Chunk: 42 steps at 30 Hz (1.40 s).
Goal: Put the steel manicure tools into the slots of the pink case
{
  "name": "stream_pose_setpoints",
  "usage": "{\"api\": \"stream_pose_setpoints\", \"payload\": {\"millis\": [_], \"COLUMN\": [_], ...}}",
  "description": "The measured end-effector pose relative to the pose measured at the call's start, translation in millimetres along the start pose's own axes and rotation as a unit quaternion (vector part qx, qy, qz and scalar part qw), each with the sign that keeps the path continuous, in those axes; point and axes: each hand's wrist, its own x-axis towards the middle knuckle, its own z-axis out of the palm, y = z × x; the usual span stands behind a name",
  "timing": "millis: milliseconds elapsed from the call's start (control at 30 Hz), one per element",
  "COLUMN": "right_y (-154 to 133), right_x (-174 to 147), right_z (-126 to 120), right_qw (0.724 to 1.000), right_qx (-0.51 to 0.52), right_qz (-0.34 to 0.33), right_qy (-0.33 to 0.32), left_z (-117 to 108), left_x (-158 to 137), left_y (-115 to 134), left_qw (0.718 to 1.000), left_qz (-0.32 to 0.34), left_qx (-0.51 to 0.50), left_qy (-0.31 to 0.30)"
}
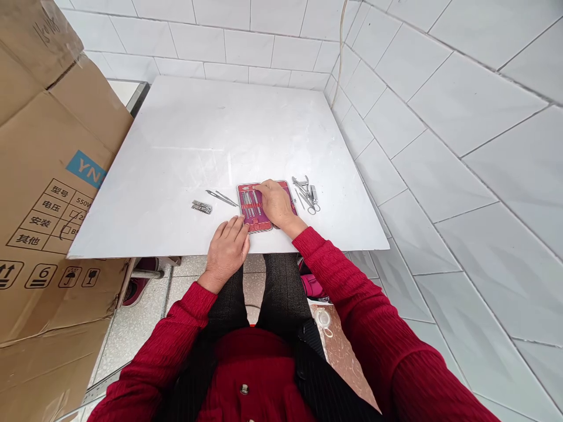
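Note:
An open manicure case (266,226) with a red and purple lining lies near the front edge of the white table. Several slim metal manicure tools (248,205) sit side by side in its left half. My right hand (278,204) reaches over the case, its fingers pinched together by the upper ends of these tools; what is between the fingertips, if anything, is hidden. Flat on the table, my left hand (226,246) rests with fingers stretched out, their tips at the case's lower left edge. The right half of the case is largely covered by my right hand.
Left of the case lie a pair of tweezers-like slim tools (221,198) and a small metal clipper-like piece (201,207). To its right are nippers (301,183), scissors (312,206) and a nail clipper (314,194). A large cardboard box (53,146) stands left; tiled walls (440,146) border the table (185,135).

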Motion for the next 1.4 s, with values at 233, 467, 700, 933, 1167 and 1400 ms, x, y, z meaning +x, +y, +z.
{"api": "stream_pose_setpoints", "payload": {"millis": [233, 467, 700, 933, 1167, 1400], "right_y": [1.4, -0.8, -22.5, -49.1, -48.3, -52.6], "right_x": [-1.0, -2.1, 7.1, 26.1, 40.5, 40.0], "right_z": [1.4, -0.6, -20.0, -37.0, -37.0, -37.6], "right_qw": [0.998, 0.998, 0.994, 0.966, 0.958, 0.958], "right_qx": [0.049, 0.047, -0.072, -0.182, -0.170, -0.177], "right_qz": [-0.002, 0.000, 0.048, 0.092, 0.142, 0.145], "right_qy": [0.039, 0.033, -0.063, -0.161, -0.181, -0.173], "left_z": [1.7, 1.6, 2.5, 3.7, 3.7, 3.2], "left_x": [-1.1, -1.5, -2.4, -2.6, -3.5, -3.6], "left_y": [-0.3, -0.1, -0.3, -0.6, -0.5, 0.3], "left_qw": [1.000, 1.000, 1.000, 1.000, 1.000, 1.000], "left_qz": [-0.005, 0.002, -0.003, 0.006, 0.010, -0.002], "left_qx": [-0.001, 0.003, -0.004, 0.015, 0.020, -0.001], "left_qy": [-0.003, 0.002, -0.003, 0.006, 0.015, 0.003]}}
